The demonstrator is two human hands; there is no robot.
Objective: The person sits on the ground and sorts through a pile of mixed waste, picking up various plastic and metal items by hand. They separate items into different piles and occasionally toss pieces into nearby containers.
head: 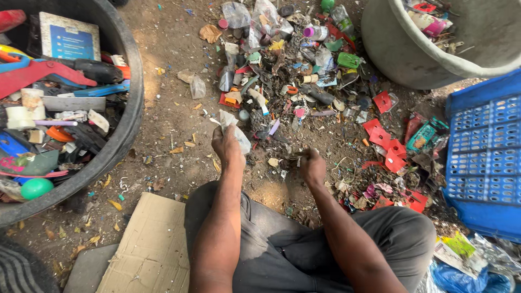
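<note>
Beside a heap of mixed plastic scrap point(304, 81) on bare dirt, a person sat cross-legged, seen from above, with both bare arms stretched toward the near edge of that heap. The left hand point(227, 146) was closed around a crumpled scrap of clear plastic film point(234, 129), which stuck up past the fingers just off the heap's near left edge. That film looked thin, very light and limp, likely to crush or slip rather than break, so a pinch on a bunched fold seemed the surest hold. The right hand point(312, 165) was curled into a loose fist at the heap's near edge, touching the small litter there; whether it held anything could not be told. Left of the heap stood a large black tub point(130, 108) filled with hard plastic pieces. Behind the heap to the right was a grey tub point(401, 59), and right of the heap lay a blue crate point(483, 152). Flat cardboard point(152, 244) lay nearest the person's left knee.
</note>
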